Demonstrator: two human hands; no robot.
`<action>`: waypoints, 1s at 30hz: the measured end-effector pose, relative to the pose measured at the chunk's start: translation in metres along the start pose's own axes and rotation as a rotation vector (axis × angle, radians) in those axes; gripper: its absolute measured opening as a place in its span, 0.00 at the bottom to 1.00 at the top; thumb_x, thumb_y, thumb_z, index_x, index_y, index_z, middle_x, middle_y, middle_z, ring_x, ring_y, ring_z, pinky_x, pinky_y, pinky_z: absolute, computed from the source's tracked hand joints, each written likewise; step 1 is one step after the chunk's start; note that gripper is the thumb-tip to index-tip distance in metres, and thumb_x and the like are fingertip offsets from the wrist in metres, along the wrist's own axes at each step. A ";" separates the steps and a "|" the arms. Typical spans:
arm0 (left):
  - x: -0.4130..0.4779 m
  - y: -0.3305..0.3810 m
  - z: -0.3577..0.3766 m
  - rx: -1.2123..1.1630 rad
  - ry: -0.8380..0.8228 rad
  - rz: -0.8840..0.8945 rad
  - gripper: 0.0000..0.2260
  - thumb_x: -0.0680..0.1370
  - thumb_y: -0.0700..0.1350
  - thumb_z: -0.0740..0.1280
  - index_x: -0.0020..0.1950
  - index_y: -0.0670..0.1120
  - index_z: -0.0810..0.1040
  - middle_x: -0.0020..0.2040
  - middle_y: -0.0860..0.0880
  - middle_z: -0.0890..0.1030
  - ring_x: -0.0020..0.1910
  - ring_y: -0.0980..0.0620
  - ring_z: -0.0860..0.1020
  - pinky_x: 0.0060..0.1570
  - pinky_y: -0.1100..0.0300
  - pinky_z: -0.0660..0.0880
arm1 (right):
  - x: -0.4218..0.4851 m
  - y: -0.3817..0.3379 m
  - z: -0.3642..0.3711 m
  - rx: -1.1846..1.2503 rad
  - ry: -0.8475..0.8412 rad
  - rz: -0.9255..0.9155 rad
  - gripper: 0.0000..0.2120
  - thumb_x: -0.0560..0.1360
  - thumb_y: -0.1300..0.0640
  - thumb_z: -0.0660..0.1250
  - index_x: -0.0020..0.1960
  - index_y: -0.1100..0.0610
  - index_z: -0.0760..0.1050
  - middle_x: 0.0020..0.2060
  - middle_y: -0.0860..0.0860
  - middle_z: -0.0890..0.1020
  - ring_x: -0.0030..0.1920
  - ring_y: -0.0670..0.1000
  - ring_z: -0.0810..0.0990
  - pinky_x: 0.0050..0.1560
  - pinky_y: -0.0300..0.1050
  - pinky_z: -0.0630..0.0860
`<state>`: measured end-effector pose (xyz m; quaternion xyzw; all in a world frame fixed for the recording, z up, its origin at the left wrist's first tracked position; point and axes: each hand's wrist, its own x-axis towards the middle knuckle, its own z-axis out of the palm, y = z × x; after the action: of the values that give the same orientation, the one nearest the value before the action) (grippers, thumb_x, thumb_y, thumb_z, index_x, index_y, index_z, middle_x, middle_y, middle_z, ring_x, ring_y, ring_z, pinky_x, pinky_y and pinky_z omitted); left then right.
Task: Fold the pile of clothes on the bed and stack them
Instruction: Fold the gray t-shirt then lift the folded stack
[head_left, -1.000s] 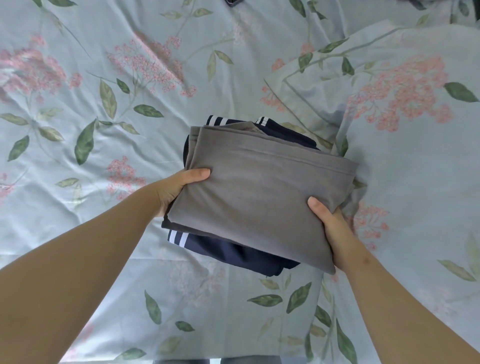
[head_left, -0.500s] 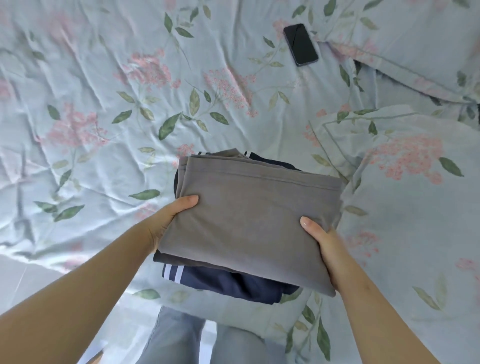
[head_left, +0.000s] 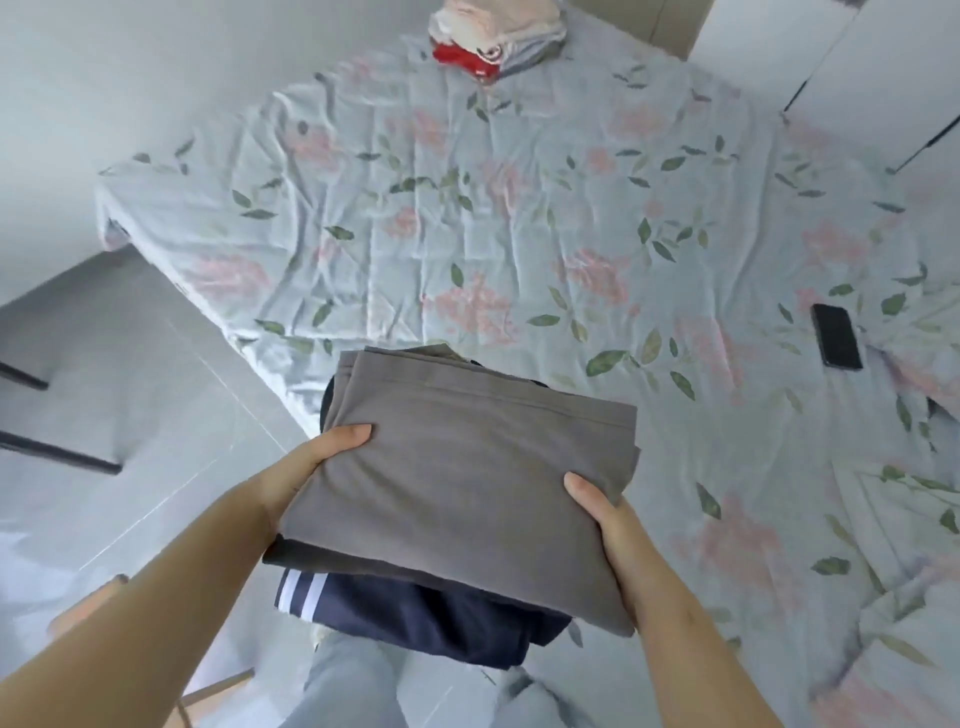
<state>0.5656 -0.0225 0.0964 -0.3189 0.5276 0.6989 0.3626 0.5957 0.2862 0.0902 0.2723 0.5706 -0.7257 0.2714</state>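
**Folded stack of two, carried in both hands at the bed's near edge**

- Item 1: flat-folded grey cotton garment (head_left: 457, 467), top of the stack, roughly rectangular, one seam line across its far part.
- Item 2: dark navy folded garment with white stripes (head_left: 415, 618), directly beneath the grey one. It shows at the near edge and a little at the far left.
- Left hand (head_left: 306, 462): grips the stack's left edge. The thumb (head_left: 348, 434) lies flat on top of the grey cloth, and the other fingers are hidden underneath.
- Right hand (head_left: 608, 525): grips the right edge the same way, thumb (head_left: 582, 486) pressed on top and the remaining fingers out of sight below.
- Position: the stack sits between the two hands, clear of the sheet, partly over the bed's near corner and partly over the person's pale grey trouser legs (head_left: 353, 686).
- Bed with a wrinkled pale-blue floral sheet (head_left: 519, 208) — spread ahead.
- Far stack of folded clothes (head_left: 493, 36): red, cream and grey layers at the bed's far end, well apart from the hands.
- Black rectangular phone (head_left: 836, 336) — lying on the sheet to the right.
- Grey tiled floor (head_left: 130, 364) to the left.
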 end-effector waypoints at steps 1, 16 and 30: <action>-0.009 0.007 -0.029 -0.016 0.015 0.025 0.42 0.46 0.55 0.84 0.57 0.42 0.81 0.54 0.39 0.82 0.48 0.40 0.83 0.50 0.49 0.76 | 0.004 0.000 0.030 -0.007 -0.023 0.015 0.26 0.62 0.45 0.72 0.59 0.51 0.76 0.48 0.53 0.85 0.47 0.55 0.85 0.38 0.45 0.79; -0.061 0.113 -0.312 -0.344 0.069 0.188 0.35 0.42 0.52 0.84 0.46 0.41 0.85 0.48 0.39 0.84 0.41 0.41 0.84 0.35 0.53 0.80 | 0.122 -0.060 0.359 -0.279 -0.192 0.075 0.19 0.68 0.46 0.71 0.56 0.51 0.78 0.45 0.54 0.86 0.46 0.57 0.84 0.47 0.49 0.79; 0.000 0.326 -0.487 -0.443 0.205 0.272 0.37 0.48 0.54 0.82 0.54 0.42 0.82 0.53 0.39 0.83 0.45 0.41 0.83 0.45 0.51 0.79 | 0.303 -0.210 0.591 -0.413 -0.310 0.034 0.10 0.70 0.47 0.71 0.50 0.50 0.78 0.36 0.48 0.86 0.37 0.49 0.85 0.34 0.40 0.78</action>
<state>0.3215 -0.5528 0.1450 -0.3857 0.4337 0.8037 0.1314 0.1836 -0.2739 0.1378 0.1062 0.6534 -0.6224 0.4176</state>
